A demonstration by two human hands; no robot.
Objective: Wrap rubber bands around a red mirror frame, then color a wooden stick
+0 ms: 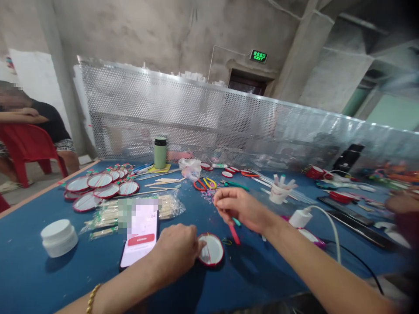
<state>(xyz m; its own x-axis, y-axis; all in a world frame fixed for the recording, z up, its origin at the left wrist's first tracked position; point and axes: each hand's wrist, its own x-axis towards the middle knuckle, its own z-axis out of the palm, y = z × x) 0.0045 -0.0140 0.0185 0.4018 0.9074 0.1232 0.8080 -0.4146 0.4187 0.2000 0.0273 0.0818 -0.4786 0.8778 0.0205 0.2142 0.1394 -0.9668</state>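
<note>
My left hand (pixel 180 246) is closed, with its fingertips on the left edge of a small round disc with a red rim (pixel 215 250). The disc lies on the blue table and has a pale face with thin lines across it. Above and to the right of it hovers my right hand (pixel 240 207), its fingers curled into a pinch. Whatever that pinch holds is too small or hidden to make out. Below the right hand lies a red strip (pixel 235 234), beside a small yellowish loop (pixel 227 242).
At left are several red-rimmed discs (pixel 106 191), bagged sticks (pixel 166 207), a lit phone (pixel 140 240) and a white jar (pixel 59 237). Behind stand a green bottle (pixel 160 153) and scissors (pixel 209 183). A white cup (pixel 278 192) and charger (pixel 300 217) are right. People sit on both sides.
</note>
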